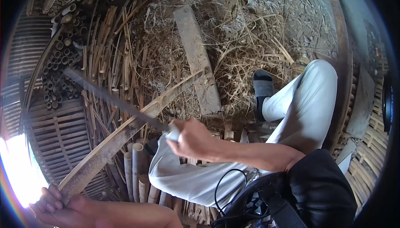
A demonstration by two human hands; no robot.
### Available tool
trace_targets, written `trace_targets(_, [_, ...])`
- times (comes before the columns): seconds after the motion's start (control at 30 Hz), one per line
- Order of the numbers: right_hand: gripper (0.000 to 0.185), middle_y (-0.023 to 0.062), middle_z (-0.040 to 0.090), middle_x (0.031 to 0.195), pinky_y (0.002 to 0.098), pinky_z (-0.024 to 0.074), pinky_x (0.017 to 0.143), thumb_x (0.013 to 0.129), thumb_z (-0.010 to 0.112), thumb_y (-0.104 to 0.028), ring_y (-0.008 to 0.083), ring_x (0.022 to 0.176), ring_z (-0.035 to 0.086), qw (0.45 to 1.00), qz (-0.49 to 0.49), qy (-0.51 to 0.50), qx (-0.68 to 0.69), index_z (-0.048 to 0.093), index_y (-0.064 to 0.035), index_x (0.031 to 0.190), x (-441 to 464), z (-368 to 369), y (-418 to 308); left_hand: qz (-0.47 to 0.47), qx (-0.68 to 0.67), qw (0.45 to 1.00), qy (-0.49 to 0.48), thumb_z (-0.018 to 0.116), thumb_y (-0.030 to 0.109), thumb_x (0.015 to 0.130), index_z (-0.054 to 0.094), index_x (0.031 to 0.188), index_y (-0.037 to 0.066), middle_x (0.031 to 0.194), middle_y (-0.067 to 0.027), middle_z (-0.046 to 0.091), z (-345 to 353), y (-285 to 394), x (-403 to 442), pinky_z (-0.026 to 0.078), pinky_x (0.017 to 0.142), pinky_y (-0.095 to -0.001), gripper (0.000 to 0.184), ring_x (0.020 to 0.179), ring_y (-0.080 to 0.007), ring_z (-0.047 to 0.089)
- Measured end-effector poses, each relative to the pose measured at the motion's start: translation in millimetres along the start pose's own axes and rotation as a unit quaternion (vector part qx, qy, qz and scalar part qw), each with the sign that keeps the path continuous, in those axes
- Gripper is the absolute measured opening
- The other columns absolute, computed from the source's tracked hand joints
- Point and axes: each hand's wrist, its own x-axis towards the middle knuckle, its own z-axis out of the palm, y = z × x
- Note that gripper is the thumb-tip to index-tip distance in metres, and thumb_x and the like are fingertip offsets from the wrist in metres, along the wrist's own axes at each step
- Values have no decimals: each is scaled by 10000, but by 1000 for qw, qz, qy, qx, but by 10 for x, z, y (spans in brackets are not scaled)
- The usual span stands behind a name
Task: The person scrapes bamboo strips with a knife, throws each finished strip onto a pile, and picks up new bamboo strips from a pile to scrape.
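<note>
My right hand (pixel 191 138) is closed round the pale handle of a long knife (pixel 116 101). The blade, slightly blurred, points to the upper left and crosses over a long split bamboo strip (pixel 112 142); whether it touches the strip cannot be made out. At the lower left, my left hand (pixel 62 207) grips the near end of this strip. The strip slants up to the right, and its far end lies over a wooden plank (pixel 198 61) on the ground.
Cut bamboo tubes (pixel 62 53) are stacked at the upper left, beside long thin sticks (pixel 121 57). Shavings (pixel 246 53) litter the ground. My bent legs (pixel 308 98) and dark shoe (pixel 263 88) are at the right. Upright bamboo pieces (pixel 136 169) stand below the strip.
</note>
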Motion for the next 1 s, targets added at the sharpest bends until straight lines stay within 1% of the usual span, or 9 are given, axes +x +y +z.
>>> trace_targets(0.03, [199, 147, 583, 596, 242, 361, 285, 868, 613, -129, 108, 357, 451, 997, -59, 16, -46, 596, 67, 894, 54, 103, 19, 1, 8, 1000, 6, 547, 172, 898, 397, 582, 150, 484, 41, 302, -7, 4, -6, 298, 432, -232, 351, 400, -73, 275])
trace_targets(0.13, [182, 112, 568, 590, 249, 349, 290, 882, 595, -147, 72, 372, 438, 983, 165, -27, 81, 588, 33, 910, 116, 14, 24, 7, 32, 999, 27, 552, 171, 897, 392, 586, 149, 492, 40, 299, -15, 5, -1, 299, 441, -234, 351, 409, -75, 276])
trace_targets(0.27, [168, 106, 584, 582, 236, 354, 282, 885, 559, -88, 103, 374, 475, 979, 119, 13, -165, 613, 71, 884, 84, 7, 896, 16, 54, 997, 61, 559, 170, 896, 386, 590, 149, 502, 39, 294, -38, 16, -78, 301, 452, -237, 352, 422, -78, 276])
trace_targets(0.47, [139, 131, 599, 583, 296, 420, 334, 855, 603, -81, 151, 380, 507, 999, 17, 31, -33, 629, 55, 857, -10, 83, 115, 19, 86, 992, 86, 570, 168, 893, 378, 596, 148, 518, 37, 287, -53, 42, -164, 303, 469, -241, 354, 440, -82, 277])
trace_targets(0.5, [161, 131, 605, 592, 291, 424, 353, 864, 614, -117, 137, 383, 501, 989, -65, 73, -111, 642, 42, 855, 34, 119, 169, 22, 92, 992, 89, 571, 167, 893, 376, 597, 147, 520, 37, 286, -47, 54, -173, 304, 472, -242, 355, 443, -82, 277])
trace_targets(0.6, [208, 144, 608, 600, 290, 421, 341, 867, 622, -146, 159, 378, 496, 987, 153, -14, -50, 636, 53, 806, 29, -39, 389, 24, 105, 989, 100, 577, 166, 892, 372, 601, 147, 528, 36, 282, 24, 66, -221, 305, 480, -244, 357, 452, -84, 278])
trace_targets(0.73, [194, 162, 626, 607, 281, 385, 299, 834, 579, -93, 155, 367, 491, 969, 203, 34, -140, 672, 73, 872, 85, -314, 1009, 22, 116, 985, 123, 584, 165, 890, 366, 605, 146, 539, 35, 278, 37, 67, -225, 307, 491, -247, 359, 465, -87, 279])
trace_targets(0.87, [221, 181, 614, 575, 305, 418, 316, 825, 592, -83, 191, 400, 548, 981, 185, 53, -33, 653, 126, 866, 47, -249, 797, 20, 133, 983, 128, 591, 164, 889, 360, 609, 145, 549, 34, 273, 16, 29, -181, 309, 503, -250, 363, 477, -90, 279])
trace_targets(1.0, [166, 132, 620, 632, 315, 420, 353, 855, 592, -121, 142, 420, 520, 994, 74, 29, -81, 648, 35, 874, 142, -40, 536, 26, 146, 981, 123, 598, 162, 887, 354, 614, 145, 559, 33, 268, 10, 10, -113, 310, 514, -252, 367, 489, -92, 280])
